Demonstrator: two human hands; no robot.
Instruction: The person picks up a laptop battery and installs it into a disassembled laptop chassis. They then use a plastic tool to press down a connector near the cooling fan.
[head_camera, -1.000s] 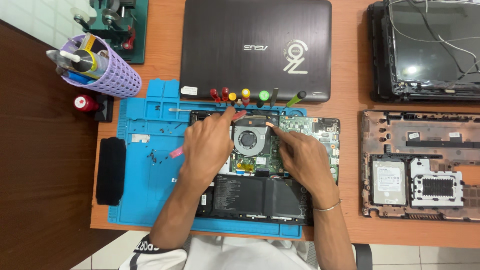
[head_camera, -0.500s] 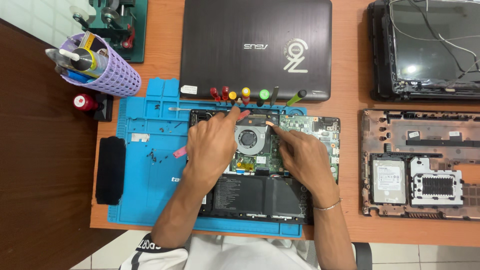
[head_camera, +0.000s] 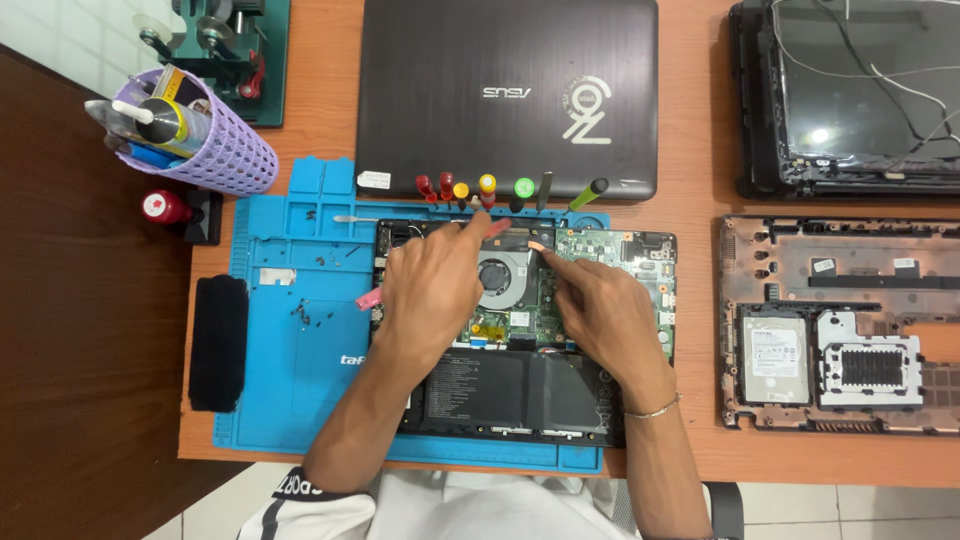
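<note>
An opened laptop base (head_camera: 640, 262) lies on a blue work mat (head_camera: 300, 390), showing its fan (head_camera: 497, 280), green board and black battery (head_camera: 520, 390). My left hand (head_camera: 430, 295) rests over the left part of the base. It grips a thin pink pry tool (head_camera: 368, 298) whose other end points out by the forefinger, just above the fan. My right hand (head_camera: 600, 315) lies over the board with its forefinger stretched out, the tip touching the spot at the fan's upper right. It holds nothing that I can see.
A row of colour-handled screwdrivers (head_camera: 487, 188) stands along the mat's far edge, by a closed dark laptop (head_camera: 505, 90). A purple tool cup (head_camera: 200, 150) is at the left, a black pad (head_camera: 218, 342) below it. Loose screws (head_camera: 310, 315) lie on the mat. Two stripped laptop shells (head_camera: 840, 320) lie to the right.
Both hands stay over the fan area; the pink tool's tip and my right forefinger shift only slightly.
</note>
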